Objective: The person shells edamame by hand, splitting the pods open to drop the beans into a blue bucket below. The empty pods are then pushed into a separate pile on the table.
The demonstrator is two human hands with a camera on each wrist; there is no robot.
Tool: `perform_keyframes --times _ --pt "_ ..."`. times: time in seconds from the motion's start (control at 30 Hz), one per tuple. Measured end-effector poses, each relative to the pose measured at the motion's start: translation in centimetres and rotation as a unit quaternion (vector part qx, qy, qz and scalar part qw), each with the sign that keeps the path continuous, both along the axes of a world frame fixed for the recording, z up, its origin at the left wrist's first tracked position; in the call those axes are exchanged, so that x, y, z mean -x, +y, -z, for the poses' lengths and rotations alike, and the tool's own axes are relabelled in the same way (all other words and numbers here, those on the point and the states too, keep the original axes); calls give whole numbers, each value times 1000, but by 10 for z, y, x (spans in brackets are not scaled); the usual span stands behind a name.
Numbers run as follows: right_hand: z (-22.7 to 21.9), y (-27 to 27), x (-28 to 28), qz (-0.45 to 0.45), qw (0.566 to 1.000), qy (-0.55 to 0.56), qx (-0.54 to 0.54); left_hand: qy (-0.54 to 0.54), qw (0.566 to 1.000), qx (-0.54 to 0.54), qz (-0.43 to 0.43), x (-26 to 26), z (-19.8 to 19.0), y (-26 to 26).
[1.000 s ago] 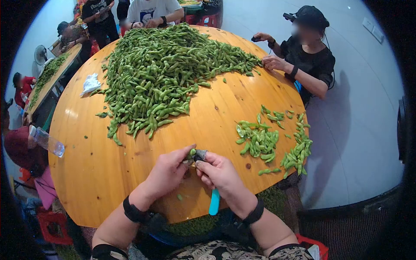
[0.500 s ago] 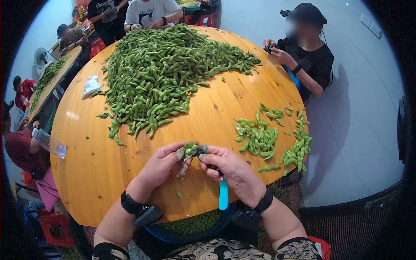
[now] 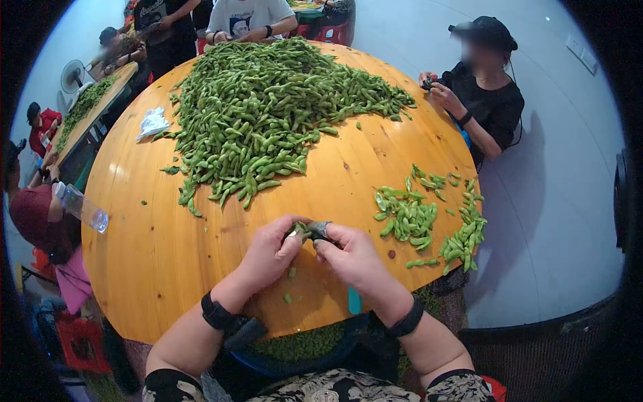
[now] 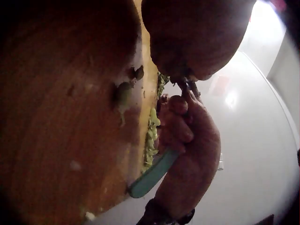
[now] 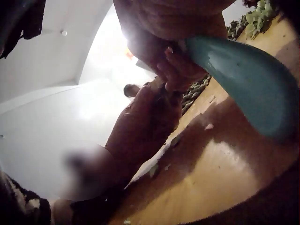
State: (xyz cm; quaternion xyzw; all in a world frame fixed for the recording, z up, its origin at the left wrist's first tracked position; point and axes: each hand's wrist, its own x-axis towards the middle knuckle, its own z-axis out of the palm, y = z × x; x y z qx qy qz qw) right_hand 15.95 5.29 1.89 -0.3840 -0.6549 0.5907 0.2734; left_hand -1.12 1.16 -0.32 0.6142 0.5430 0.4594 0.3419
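Above the near edge of the table, my left hand (image 3: 268, 258) pinches a green soybean pod (image 3: 301, 230), mostly covered by the fingers. Right beside it, my right hand (image 3: 358, 260) grips a tool by its teal handle (image 3: 354, 301); the tool's working end is hidden between the hands. A grey cover (image 3: 321, 229) wraps the right index finger. In the left wrist view the teal handle (image 4: 154, 176) sticks out below the curled right fingers. The right wrist view shows the same broad, rounded handle (image 5: 243, 84) up close.
A large heap of pods (image 3: 261, 120) covers the table's far side. Smaller groups of pods (image 3: 410, 218) lie at the right. A crumpled white tissue (image 3: 153, 123) is at the left. Below the table edge stands a blue tub (image 3: 268, 362) with green contents. Other people sit around.
Half a second ago the pod lay spread in the left fingers with pale beans showing; now the fingers cover it more. The head view has shifted, and the person at right has brought both hands together.
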Motion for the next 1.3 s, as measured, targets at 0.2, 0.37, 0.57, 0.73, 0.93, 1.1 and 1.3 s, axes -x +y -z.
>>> perform_keyframes --times 0.2,0.37,0.57,0.73,0.93,1.1,1.3 --pt "-8 -2 -3 13 999 8 52 -129 988 77 17 1 -6 1" --pt "-3 -5 -6 24 997 47 53 -92 984 155 9 1 -2 -1" --pt "-4 1 -27 47 978 111 172 -165 970 173 -49 -5 -7 -4" --pt "-4 1 -41 65 979 109 158 40 984 165 -42 -12 -19 -10" --pt "-7 20 -84 158 983 68 68 263 963 60 -6 5 -21 -33" --pt "-4 35 -116 200 974 77 75 363 931 -41 14 14 -30 -17" --pt "-4 18 -93 153 978 90 110 443 881 -58 -156 46 -6 57"
